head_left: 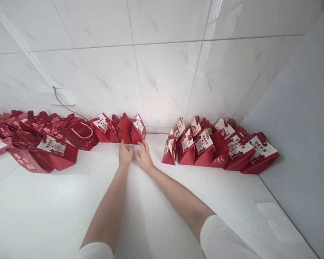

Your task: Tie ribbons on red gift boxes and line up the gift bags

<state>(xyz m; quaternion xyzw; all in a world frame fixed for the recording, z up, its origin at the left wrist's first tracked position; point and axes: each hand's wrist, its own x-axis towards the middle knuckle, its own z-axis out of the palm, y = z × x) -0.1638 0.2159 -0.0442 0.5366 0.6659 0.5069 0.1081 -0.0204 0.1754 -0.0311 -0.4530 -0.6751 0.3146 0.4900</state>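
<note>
1. Red boxes with slanting tops stand in a short row of four (pixel 125 130) at the back of the white table (pixel 56 207), near the foot of the tiled wall (pixel 164 79).
2. The left hand (pixel 125 154) is at the lower front of the plain red box, third from the left in that row. Its grip is open, fingers pointing forward and thumb turned inward.
3. The right hand (pixel 144 157) is at the lower front of the end box (pixel 138 131), which has a white printed label. Its grip is open too, fingers reaching forward; whether the fingertips of either hand press on the boxes, I cannot tell.
4. The hands are near each other, with a narrow gap between the thumbs.
5. Well apart to the right, a larger group of red boxes (pixel 203 153) stands close together, many with white labels. A slim box (pixel 169 153) is at its left end, and a grey panel (pixel 299 118) rises beyond its right end.
6. To the left, more red packages crowd together, among them a box with a gold cord handle (pixel 82 133), next to the short row.
7. Above them, a grey cable (pixel 66 107) hangs from a white socket plate (pixel 64 97).
</note>
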